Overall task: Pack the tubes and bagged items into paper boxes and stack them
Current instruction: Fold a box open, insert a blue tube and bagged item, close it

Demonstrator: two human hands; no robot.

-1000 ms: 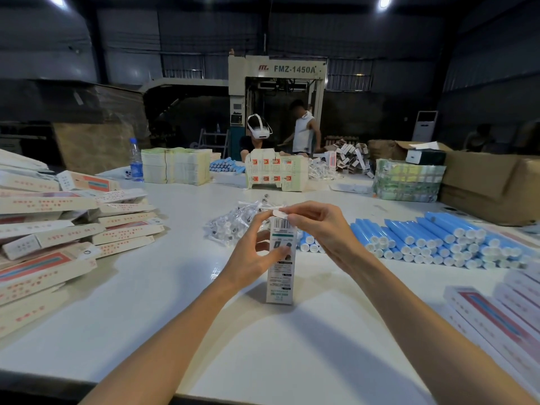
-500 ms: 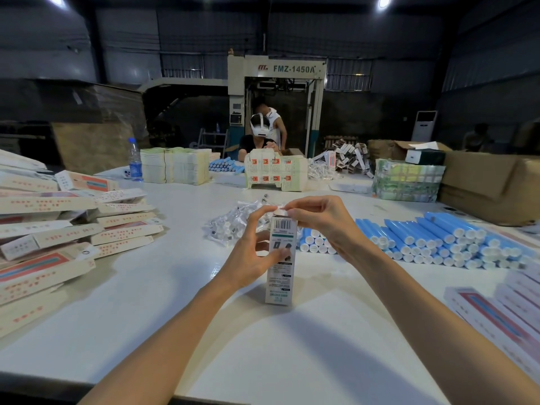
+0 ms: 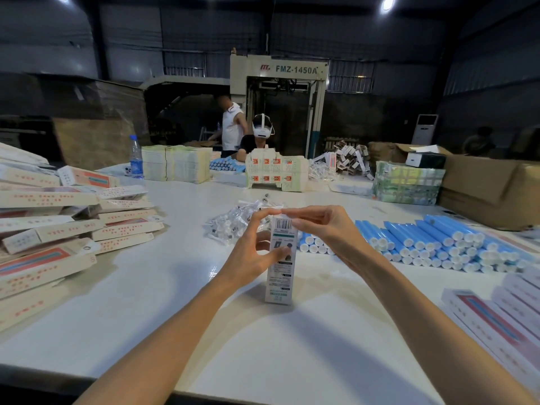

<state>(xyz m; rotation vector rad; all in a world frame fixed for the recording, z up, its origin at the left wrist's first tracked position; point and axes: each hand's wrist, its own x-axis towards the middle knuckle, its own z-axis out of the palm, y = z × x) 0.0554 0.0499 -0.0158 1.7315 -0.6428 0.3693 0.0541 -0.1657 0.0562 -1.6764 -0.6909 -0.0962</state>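
White worktop (image 3: pixel 175 287) fills the scene. Left side, far to near: heap of closed boxes (image 3: pixel 58 229), loosely stacked, several askew. Right side: blue tubes (image 3: pixel 432 244) laid in rows, white caps toward the near edge. Near right: long boxes (image 3: pixel 502 323) lying flat side by side. Centre, just beyond the hands: pile of bagged items (image 3: pixel 233 220) in clear plastic, contents too small to tell.

Item being worked: one paper box (image 3: pixel 280 273), standing on end at centre of the worktop, barcode panel at the top and facing the camera. Whether it is loaded can't be seen.

Grip: left hand (image 3: pixel 251 255) holds the box's upper half, with the thumb across the front panel, the other fingers curled round the left side and back, and the index tip up at the top edge. The right hand (image 3: pixel 324 226) is at the top end, fingers lightly bent, tips meeting the top flap beside the left index. It is blurred there, so can't tell whether it pinches the flap or only presses it.

Judgement: the step looks like closing the top flap. The box is thin card, so probably light, stiff lengthwise, easily dented on the wide faces, and tippy while on end. Best hold is the narrow edges around mid-height with a light squeeze, pushing the flap at its tab rather than mid-panel. Tubes likely roll, and the bags are likely slippery, so pinch them.
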